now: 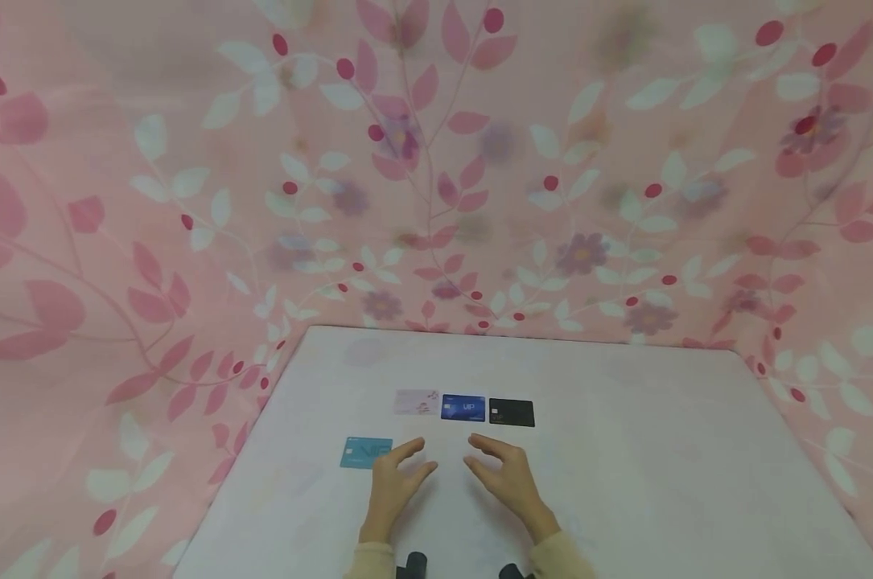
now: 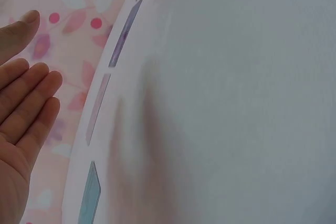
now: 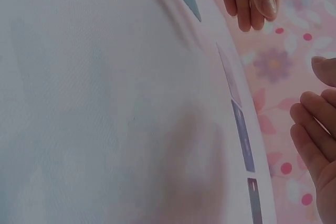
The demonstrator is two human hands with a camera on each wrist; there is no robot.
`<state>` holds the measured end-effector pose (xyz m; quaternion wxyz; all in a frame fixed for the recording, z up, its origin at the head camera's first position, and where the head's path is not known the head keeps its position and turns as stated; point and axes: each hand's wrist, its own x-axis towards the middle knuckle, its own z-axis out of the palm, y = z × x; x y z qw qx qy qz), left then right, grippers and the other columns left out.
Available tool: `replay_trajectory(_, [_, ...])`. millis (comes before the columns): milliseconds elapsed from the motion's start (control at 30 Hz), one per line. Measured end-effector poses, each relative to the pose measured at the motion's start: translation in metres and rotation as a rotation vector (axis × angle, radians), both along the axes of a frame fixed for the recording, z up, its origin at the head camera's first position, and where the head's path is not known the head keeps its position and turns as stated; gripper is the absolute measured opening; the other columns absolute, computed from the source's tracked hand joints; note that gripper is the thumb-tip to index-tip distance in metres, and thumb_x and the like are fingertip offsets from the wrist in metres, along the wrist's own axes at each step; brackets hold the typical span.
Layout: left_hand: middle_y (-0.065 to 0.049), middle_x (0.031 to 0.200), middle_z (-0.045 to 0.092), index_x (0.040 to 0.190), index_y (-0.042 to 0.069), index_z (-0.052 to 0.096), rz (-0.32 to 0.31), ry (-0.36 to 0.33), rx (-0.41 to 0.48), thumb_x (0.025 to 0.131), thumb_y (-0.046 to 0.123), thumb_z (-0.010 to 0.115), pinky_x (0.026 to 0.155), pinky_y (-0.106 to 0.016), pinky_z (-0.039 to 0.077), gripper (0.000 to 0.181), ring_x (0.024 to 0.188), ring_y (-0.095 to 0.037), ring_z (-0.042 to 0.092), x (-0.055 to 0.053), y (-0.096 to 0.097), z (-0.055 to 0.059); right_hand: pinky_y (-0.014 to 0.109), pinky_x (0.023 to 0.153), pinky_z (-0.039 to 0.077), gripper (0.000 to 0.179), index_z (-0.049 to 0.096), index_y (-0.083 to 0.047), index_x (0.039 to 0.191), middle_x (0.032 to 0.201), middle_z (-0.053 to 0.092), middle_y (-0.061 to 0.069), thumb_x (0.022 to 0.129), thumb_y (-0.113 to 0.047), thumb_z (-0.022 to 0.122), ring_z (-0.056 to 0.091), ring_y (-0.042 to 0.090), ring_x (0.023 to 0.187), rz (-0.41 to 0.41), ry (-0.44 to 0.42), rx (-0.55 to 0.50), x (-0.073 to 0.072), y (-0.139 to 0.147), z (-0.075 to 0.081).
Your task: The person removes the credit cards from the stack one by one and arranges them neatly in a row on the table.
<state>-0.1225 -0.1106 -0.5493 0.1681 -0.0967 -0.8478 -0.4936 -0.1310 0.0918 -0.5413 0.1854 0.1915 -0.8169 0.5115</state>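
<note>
Both hands hover above the white table with nothing in their fingers. My left hand (image 1: 394,482), loosely bent with thumb apart from the fingers, is nearest a teal card (image 1: 360,452) and covers its right end in the head view. Facing it, my right hand (image 1: 510,481) is held in a similar relaxed pose. Beyond the hands lie three cards side by side: a pale pink one (image 1: 416,401), a blue one (image 1: 463,408) marked VIP, and a black one (image 1: 512,412). In the left wrist view the left palm (image 2: 21,129) shows its fingers fairly straight.
The white table (image 1: 646,450) ends at a back edge just before a pink floral cloth (image 1: 436,161), which also hangs at both sides. Dark straps or mounts (image 1: 416,563) show at the wrists, below light sleeves (image 1: 371,560).
</note>
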Motion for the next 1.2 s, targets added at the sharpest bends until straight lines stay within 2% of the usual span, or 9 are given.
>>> replay_trajectory(267, [-0.011, 0.102, 0.071, 0.106, -0.003, 0.068, 0.083, 0.007, 0.009, 0.071, 0.011, 0.081, 0.083, -0.044, 0.053, 0.039, 0.095, -0.029, 0.066, 0.0, -0.019, -0.006, 0.036, 0.077, 0.057, 0.032, 0.068, 0.003, 0.105, 0.1, 0.07, 0.015, 0.074, -0.001, 0.075, 0.068, 0.028, 0.09, 0.088, 0.02, -0.019, -0.005, -0.018, -0.001])
replay_trajectory(500, [-0.015, 0.096, 0.071, 0.1, -0.005, 0.068, 0.158, 0.116, -0.022, 0.066, 0.004, 0.082, 0.079, -0.048, 0.054, 0.038, 0.088, -0.032, 0.068, 0.003, -0.04, -0.009, 0.036, 0.08, 0.056, 0.032, 0.067, 0.005, 0.106, 0.101, 0.07, 0.014, 0.077, -0.004, 0.074, 0.068, 0.027, 0.091, 0.143, -0.018, -0.02, -0.009, -0.036, -0.003])
replay_trajectory(767, [-0.012, 0.098, 0.071, 0.101, -0.003, 0.069, 0.248, 0.035, 0.017, 0.066, 0.001, 0.081, 0.086, -0.046, 0.051, 0.037, 0.093, -0.029, 0.067, 0.009, -0.06, -0.008, 0.035, 0.083, 0.055, 0.031, 0.066, 0.003, 0.109, 0.103, 0.07, 0.014, 0.08, -0.008, 0.072, 0.067, 0.027, 0.094, 0.206, -0.086, -0.016, -0.012, -0.051, -0.006])
replay_trajectory(900, [-0.016, 0.097, 0.07, 0.101, -0.005, 0.068, 0.275, 0.042, 0.024, 0.066, -0.001, 0.08, 0.086, -0.047, 0.05, 0.037, 0.093, -0.033, 0.066, 0.013, -0.071, -0.009, 0.035, 0.084, 0.055, 0.031, 0.066, 0.003, 0.11, 0.104, 0.069, 0.015, 0.082, -0.009, 0.071, 0.067, 0.027, 0.095, 0.228, -0.106, -0.018, -0.013, -0.058, -0.006])
replay_trajectory(1100, [-0.016, 0.097, 0.071, 0.1, -0.004, 0.068, 0.373, 0.047, -0.017, 0.063, 0.0, 0.083, 0.085, -0.037, 0.052, 0.04, 0.092, -0.032, 0.067, 0.015, -0.086, -0.013, 0.034, 0.084, 0.055, 0.031, 0.066, 0.005, 0.109, 0.103, 0.07, 0.015, 0.081, -0.008, 0.071, 0.067, 0.027, 0.094, 0.24, -0.072, -0.018, -0.014, -0.067, -0.005])
replay_trajectory(1200, [-0.017, 0.096, 0.07, 0.099, -0.005, 0.068, 0.4, 0.065, -0.032, 0.062, 0.001, 0.083, 0.082, -0.036, 0.053, 0.041, 0.09, -0.034, 0.067, 0.015, -0.092, -0.014, 0.033, 0.083, 0.055, 0.031, 0.065, 0.005, 0.109, 0.103, 0.07, 0.015, 0.081, -0.008, 0.071, 0.067, 0.027, 0.094, 0.244, -0.062, -0.016, -0.015, -0.07, -0.006])
